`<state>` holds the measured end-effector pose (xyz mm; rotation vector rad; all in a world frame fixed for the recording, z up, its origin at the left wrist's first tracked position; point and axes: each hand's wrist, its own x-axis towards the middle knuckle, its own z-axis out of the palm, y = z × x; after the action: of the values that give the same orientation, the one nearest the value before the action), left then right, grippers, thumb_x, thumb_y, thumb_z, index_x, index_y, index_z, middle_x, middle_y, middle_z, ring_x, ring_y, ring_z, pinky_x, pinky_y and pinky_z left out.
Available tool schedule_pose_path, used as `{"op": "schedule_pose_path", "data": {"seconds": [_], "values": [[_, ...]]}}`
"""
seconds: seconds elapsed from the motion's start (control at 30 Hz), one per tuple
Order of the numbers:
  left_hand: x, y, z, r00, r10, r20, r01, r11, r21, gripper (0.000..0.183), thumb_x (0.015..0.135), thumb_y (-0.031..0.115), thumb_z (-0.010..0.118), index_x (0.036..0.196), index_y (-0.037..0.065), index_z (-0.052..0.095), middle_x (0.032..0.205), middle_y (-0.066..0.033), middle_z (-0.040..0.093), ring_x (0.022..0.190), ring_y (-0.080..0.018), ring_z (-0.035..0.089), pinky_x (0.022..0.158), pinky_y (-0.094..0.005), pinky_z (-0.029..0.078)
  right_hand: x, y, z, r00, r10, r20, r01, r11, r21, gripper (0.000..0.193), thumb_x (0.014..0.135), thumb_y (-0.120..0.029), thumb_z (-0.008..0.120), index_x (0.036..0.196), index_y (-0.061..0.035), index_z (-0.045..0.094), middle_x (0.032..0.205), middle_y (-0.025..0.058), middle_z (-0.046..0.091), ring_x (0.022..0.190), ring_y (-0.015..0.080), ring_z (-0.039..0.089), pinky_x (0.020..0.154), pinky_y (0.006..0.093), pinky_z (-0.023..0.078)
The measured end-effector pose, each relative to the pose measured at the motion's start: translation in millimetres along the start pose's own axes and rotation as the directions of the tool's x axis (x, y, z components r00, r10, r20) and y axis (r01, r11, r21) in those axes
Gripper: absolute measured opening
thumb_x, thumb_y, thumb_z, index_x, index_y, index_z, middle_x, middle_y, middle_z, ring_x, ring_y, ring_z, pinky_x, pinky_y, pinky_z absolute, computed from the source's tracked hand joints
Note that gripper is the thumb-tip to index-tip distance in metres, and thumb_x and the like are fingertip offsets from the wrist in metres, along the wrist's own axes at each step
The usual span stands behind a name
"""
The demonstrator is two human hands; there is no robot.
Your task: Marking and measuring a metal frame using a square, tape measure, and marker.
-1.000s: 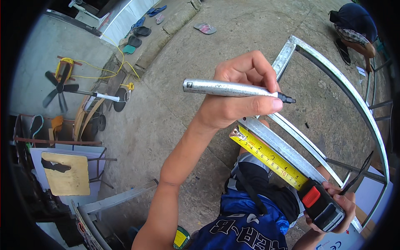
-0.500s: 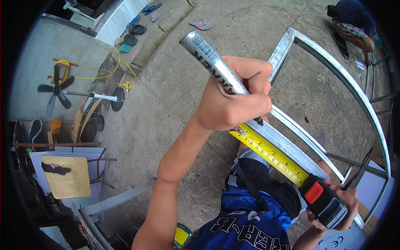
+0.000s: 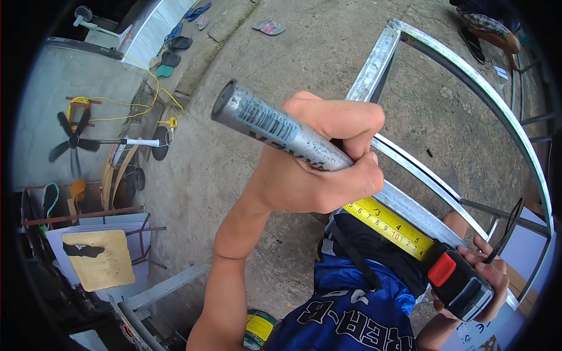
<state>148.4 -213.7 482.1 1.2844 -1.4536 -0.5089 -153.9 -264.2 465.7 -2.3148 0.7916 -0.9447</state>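
My left hand [image 3: 328,158] is closed around a thick silver marker [image 3: 275,128], whose blunt end points up and left. Its tip is hidden behind my fingers. Beneath that hand runs a metal bar [image 3: 418,210] of a curved metal frame. A yellow tape measure blade [image 3: 389,228] lies extended along the bar, its far end covered by my left hand. My right hand [image 3: 494,278] grips the black and red tape measure case [image 3: 459,284] at the bar's near right end. A black strap [image 3: 510,231] loops up beside my right fingers.
The frame's curved rail [image 3: 497,96] arcs across the right side. A person [image 3: 486,26] crouches at the far right. Sandals [image 3: 269,27] lie on the concrete. At left are a fan [image 3: 73,140], a yellow cord [image 3: 120,104] and a stained board [image 3: 98,260]. A green can [image 3: 259,327] stands near me.
My left hand has shifted down and left with the marker, which now tilts flatter, and it covers the tape's end. My right hand stays on the tape measure. The view has shifted slightly.
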Motion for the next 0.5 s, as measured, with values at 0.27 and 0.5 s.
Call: {"op": "schedule_pose_path", "data": {"seconds": [0.27, 0.5], "values": [[2, -1, -1, 0.999, -0.021, 0.039, 0.019, 0.998, 0.06, 0.025, 0.058, -0.001, 0.057, 0.05, 0.004, 0.034, 0.045, -0.0007, 0.039, 0.037, -0.0088, 0.036, 0.039, -0.0238, 0.029, -10, 13, -7, 0.999, -0.011, 0.036, 0.009, 0.998, 0.054, 0.076, 0.067, -0.052, 0.075, 0.104, 0.0064, 0.043, 0.078, 0.0182, 0.058, 0.081, 0.0293, 0.064, 0.083, 0.0488, 0.05], [0, -1, 1, 0.999, -0.049, 0.018, 0.05, 0.998, -0.032, 0.027, 0.06, -0.002, 0.057, 0.052, 0.006, 0.032, 0.049, -0.0001, 0.037, 0.041, -0.0067, 0.034, 0.039, -0.0237, 0.025, -22, 20, -10, 1.0, -0.016, 0.011, 0.014, 0.992, 0.125, 0.087, 0.066, -0.044, 0.077, 0.119, 0.0103, 0.036, 0.09, 0.0222, 0.057, 0.089, 0.0371, 0.063, 0.084, 0.0513, 0.051]]}}
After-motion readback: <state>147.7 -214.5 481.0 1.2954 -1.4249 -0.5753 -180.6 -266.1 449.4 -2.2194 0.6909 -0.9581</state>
